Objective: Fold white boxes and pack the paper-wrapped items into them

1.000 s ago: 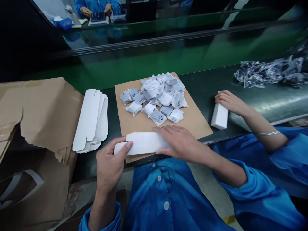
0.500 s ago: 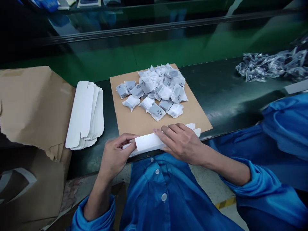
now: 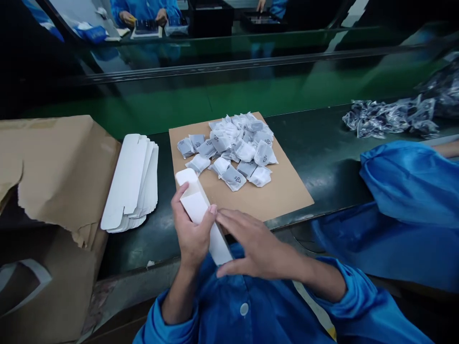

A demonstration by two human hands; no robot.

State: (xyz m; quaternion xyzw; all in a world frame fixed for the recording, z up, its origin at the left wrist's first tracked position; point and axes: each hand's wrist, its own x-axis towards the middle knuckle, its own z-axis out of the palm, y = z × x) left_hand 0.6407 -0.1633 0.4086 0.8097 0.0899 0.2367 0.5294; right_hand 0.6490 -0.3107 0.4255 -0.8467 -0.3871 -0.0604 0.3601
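At the near-left corner of the cardboard sheet (image 3: 287, 198), the left hand (image 3: 193, 234) clamps a white box (image 3: 195, 208); the right hand (image 3: 256, 246), fingers spread, is beside its lower end, contact unclear. Oversqueezing could buckle the box; slipping could scatter the packets (image 3: 245, 150).

Dark glossy workbench (image 3: 322, 162), green back panel (image 3: 172, 105), black rail (image 3: 215, 67)

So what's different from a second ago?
The long white cardboard carton has gone from flat to box-shaped and swung from crosswise to slanting, far end forward-left. The left hand still grips it; the right hand has opened. The heaped white pouches and stacked flat white cartons stayed put.
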